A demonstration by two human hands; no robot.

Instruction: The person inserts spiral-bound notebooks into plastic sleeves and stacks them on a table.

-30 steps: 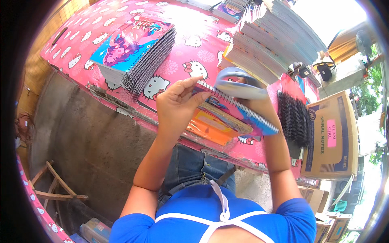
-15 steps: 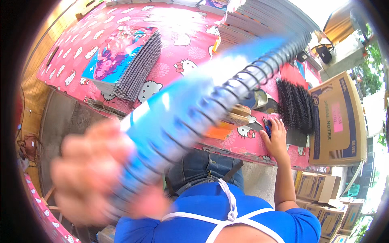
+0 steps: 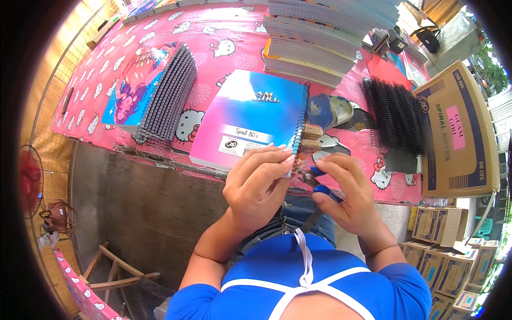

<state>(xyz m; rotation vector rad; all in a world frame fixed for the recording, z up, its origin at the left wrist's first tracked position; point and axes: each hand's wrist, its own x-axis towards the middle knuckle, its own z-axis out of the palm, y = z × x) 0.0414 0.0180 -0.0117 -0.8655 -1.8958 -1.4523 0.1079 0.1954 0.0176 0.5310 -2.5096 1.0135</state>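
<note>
A spiral notebook [image 3: 242, 120] with a pink-to-blue cover lies on the table's near edge, its black coil along the right side. My left hand [image 3: 258, 184] is closed on its lower right corner, fingers gathered at the coil's near end. Cutting pliers [image 3: 323, 190] with blue handles are held in my right hand [image 3: 349, 194], the handles between thumb and fingers. Their metal jaws point at that coil end, close to my left fingertips. Whether the jaws touch the wire I cannot tell.
A stack of coil-bound notebooks [image 3: 144, 93] stands at left on the pink patterned tablecloth [image 3: 210, 50]. Tall piles of paper blocks [image 3: 314, 45] rise at the back. Wooden pieces [image 3: 312, 138], loose black coils [image 3: 392, 117] and a big carton [image 3: 461, 133] are at right.
The notebook, earlier raised and tilted in my left hand, now lies flat on the table. My right hand has lifted the pliers off the table and brought them to the coil end.
</note>
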